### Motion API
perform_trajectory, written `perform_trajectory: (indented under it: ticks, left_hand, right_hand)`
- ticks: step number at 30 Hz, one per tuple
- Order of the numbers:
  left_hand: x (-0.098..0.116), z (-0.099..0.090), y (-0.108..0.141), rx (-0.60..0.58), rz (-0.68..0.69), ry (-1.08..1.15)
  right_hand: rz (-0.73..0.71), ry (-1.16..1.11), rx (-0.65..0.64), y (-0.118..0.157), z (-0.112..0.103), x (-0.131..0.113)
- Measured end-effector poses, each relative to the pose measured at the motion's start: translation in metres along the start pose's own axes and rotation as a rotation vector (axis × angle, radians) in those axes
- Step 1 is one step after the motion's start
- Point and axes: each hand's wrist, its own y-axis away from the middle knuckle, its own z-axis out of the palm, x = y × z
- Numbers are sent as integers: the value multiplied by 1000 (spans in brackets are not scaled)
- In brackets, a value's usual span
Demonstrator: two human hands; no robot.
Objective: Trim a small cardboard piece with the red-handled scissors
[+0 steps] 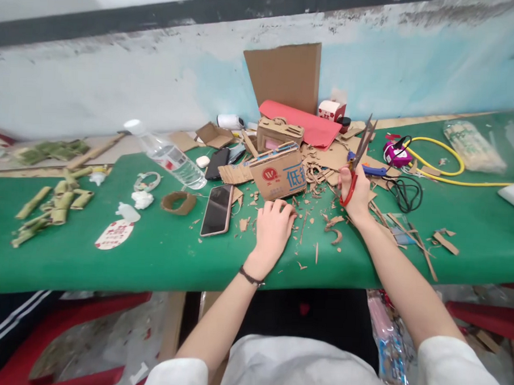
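Observation:
In my right hand [354, 191] is a pair of scissors [361, 146] with red handles, its blades pointing up and slightly apart. My left hand [275, 227] rests low over the green table, fingers curled and close together, at the lower edge of a printed cardboard piece [279, 173]. Whatever its fingertips hold, if anything, is hidden. Behind the printed piece stands a small cardboard model [280, 131] shaped like a camera. Cardboard scraps [319, 181] lie scattered between and around my hands. A blue-handled tool [374, 171] lies just beyond my right hand.
Left of my left hand lie a phone [217, 209], a tape roll [179, 203] and a tilted water bottle [169, 157]. Green stalk pieces [60, 201] lie far left. A purple device [397, 154], yellow hose [458, 159] and black cable [406, 193] are at right. Cardboard [285, 74] leans on the wall.

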Motion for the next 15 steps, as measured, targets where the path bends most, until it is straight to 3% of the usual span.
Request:
perform_trajectory:
  ticks: [3,5,10,15]
  left_hand:
    - [-3,-2,-6,50,39,179]
    - [-6,-5,-11,89,20,419]
    - [-11,-22,-31,159,-181,1189]
    - [-9,-46,-73,147,-177,1409]
  right_hand:
    - [35,34,22,1,-1,-3]
    - [46,26,-16,1,-2,-6]
    - [56,-128,-293,9,4,-19]
    - [133,-363,-492,22,22,-33]
